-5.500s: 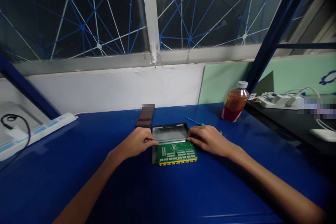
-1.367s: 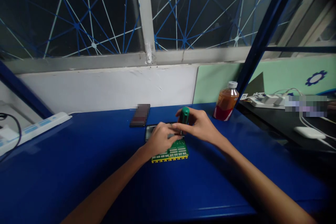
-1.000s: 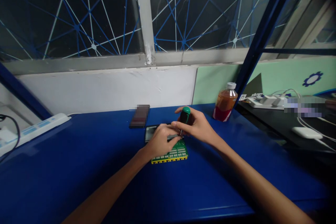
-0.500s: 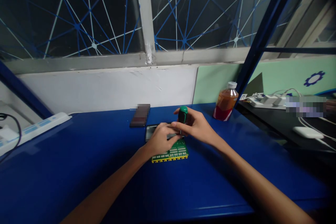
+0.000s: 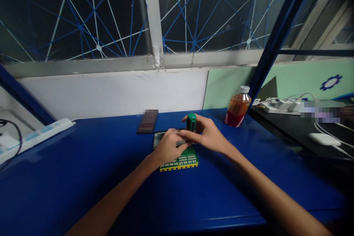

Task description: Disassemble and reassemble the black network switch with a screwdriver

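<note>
A green-handled screwdriver [image 5: 191, 122] stands nearly upright in the fingers of my right hand [image 5: 208, 132], which are closed round it. Its lower end is hidden behind my fingers. Beneath both hands lies a green circuit board [image 5: 188, 158] with a yellow connector strip [image 5: 179, 168] along its near edge. At the board's far side is a dark-framed part with a grey screen-like face [image 5: 157, 139]. My left hand [image 5: 169, 146] rests over the board and grips it, thumb and fingers drawn in close to the screwdriver's lower end. What lies under the left palm is hidden.
A blurred-out dark slab [image 5: 148, 121] lies behind the board on the blue table [image 5: 116, 191]. A drink bottle [image 5: 238, 106] stands at the back right. Power strips lie at left [image 5: 41, 136] and far right [image 5: 280, 107], with a white charger [image 5: 324, 139] on the black table.
The screwdriver's handle has shifted slightly left and turned in my right hand, whose fingers moved a little with it. My left hand and the board look the same.
</note>
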Demonstrator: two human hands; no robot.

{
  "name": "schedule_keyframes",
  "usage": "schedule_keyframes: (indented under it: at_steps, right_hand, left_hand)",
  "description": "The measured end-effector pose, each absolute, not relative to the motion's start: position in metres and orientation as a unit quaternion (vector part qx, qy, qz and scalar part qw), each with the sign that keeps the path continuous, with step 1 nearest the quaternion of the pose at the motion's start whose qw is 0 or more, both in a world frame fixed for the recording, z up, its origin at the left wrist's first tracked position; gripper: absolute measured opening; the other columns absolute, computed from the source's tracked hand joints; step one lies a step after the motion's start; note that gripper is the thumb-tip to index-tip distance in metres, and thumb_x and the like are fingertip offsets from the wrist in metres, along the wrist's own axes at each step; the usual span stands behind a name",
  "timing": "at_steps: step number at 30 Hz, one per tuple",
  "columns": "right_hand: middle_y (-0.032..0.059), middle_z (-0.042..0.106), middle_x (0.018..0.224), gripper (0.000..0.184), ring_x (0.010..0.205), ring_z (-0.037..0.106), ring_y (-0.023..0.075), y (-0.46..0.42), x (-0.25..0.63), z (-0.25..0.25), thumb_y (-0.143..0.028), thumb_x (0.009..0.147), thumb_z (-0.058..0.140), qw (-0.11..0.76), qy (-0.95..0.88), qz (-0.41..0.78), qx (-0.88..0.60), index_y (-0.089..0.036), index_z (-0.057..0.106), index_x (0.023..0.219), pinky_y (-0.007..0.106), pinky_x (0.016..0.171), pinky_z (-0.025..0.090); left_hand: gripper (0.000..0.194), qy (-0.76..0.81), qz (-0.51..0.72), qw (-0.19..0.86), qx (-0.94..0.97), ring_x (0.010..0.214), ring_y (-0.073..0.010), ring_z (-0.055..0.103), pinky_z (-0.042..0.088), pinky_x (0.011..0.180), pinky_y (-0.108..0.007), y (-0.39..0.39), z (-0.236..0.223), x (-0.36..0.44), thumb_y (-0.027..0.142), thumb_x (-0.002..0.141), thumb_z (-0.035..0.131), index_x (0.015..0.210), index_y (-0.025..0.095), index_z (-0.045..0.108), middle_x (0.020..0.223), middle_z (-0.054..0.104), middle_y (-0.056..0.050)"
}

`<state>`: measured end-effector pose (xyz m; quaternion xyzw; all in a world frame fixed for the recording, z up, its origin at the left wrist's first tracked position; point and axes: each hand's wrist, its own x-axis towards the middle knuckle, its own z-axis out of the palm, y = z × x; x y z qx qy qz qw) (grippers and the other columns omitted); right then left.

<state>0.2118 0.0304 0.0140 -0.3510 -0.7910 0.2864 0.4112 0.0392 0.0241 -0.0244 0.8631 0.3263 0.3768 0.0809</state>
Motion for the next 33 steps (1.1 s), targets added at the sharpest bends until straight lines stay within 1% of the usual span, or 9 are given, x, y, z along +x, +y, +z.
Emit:
schedule_keyframes:
  at_steps: [3,6,11,19,26,30,33]
  right_hand:
    - [-0.0015,0.055,0.07,0.034,0.058,0.045,0.0108,0.03,0.212,0.015,-0.046,0.081,0.063,0.411,-0.791,0.291,-0.347,-0.018,0.061,0.1,0.025,0.052,0.038]
    - [-0.0014,0.056,0.068,0.035,0.058,0.047,0.011,0.03,0.212,0.015,-0.047,0.08,0.064,0.412,-0.786,0.303,-0.347,-0.017,0.062,0.099,0.025,0.052,0.038]
    - [-0.001,0.057,0.069,0.033,0.057,0.05,0.0112,0.031,0.212,0.011,-0.046,0.08,0.065,0.417,-0.774,0.324,-0.349,-0.017,0.062,0.097,0.026,0.052,0.039]
    - [-0.0018,0.057,0.066,0.029,0.055,0.052,0.0114,0.032,0.212,0.007,-0.043,0.08,0.065,0.414,-0.757,0.366,-0.349,-0.018,0.062,0.094,0.026,0.05,0.038]
    - [-0.0018,0.057,0.064,0.028,0.055,0.051,0.0114,0.033,0.212,0.005,-0.043,0.08,0.066,0.422,-0.753,0.381,-0.332,-0.018,0.062,0.091,0.026,0.05,0.038]
    - [-0.0012,0.057,0.064,0.028,0.055,0.052,0.0116,0.031,0.213,0.006,-0.044,0.081,0.065,0.419,-0.752,0.387,-0.329,-0.017,0.063,0.091,0.027,0.05,0.038]
    - [-0.0009,0.058,0.064,0.03,0.054,0.052,0.0117,0.032,0.213,0.005,-0.045,0.08,0.065,0.418,-0.75,0.39,-0.332,-0.017,0.063,0.091,0.027,0.05,0.038]
  left_hand:
    - [0.017,0.315,0.391,0.053,0.863,0.081,-0.0195,0.064,0.047,0.075,-0.036,0.025,-0.029,0.039,0.025,0.087,0.058,0.082,0.021,0.073,0.081,0.072,-0.004]
    - [0.016,0.302,0.394,0.038,0.867,0.082,-0.0202,0.064,0.047,0.074,-0.036,0.025,-0.031,0.039,0.023,0.087,0.057,0.084,0.02,0.073,0.084,0.072,-0.005]
    - [0.015,0.294,0.383,0.052,0.874,0.082,-0.0194,0.064,0.049,0.076,-0.036,0.023,-0.031,0.039,0.018,0.084,0.057,0.085,0.019,0.072,0.084,0.071,-0.005]
    - [0.019,0.306,0.365,0.049,0.878,0.088,-0.0199,0.063,0.049,0.079,-0.037,0.021,-0.031,0.036,0.014,0.085,0.055,0.091,0.021,0.071,0.091,0.071,-0.004]
    - [0.018,0.283,0.372,0.077,0.881,0.09,-0.019,0.065,0.05,0.081,-0.035,0.021,-0.03,0.037,0.015,0.088,0.055,0.093,0.021,0.072,0.091,0.073,-0.004]
    - [0.021,0.282,0.363,0.088,0.884,0.092,-0.0191,0.065,0.05,0.083,-0.036,0.021,-0.029,0.037,0.016,0.089,0.055,0.1,0.023,0.071,0.094,0.073,-0.003]
    - [0.02,0.293,0.359,0.086,0.882,0.093,-0.0198,0.065,0.049,0.084,-0.038,0.022,-0.029,0.037,0.018,0.088,0.056,0.1,0.023,0.072,0.096,0.073,-0.004]
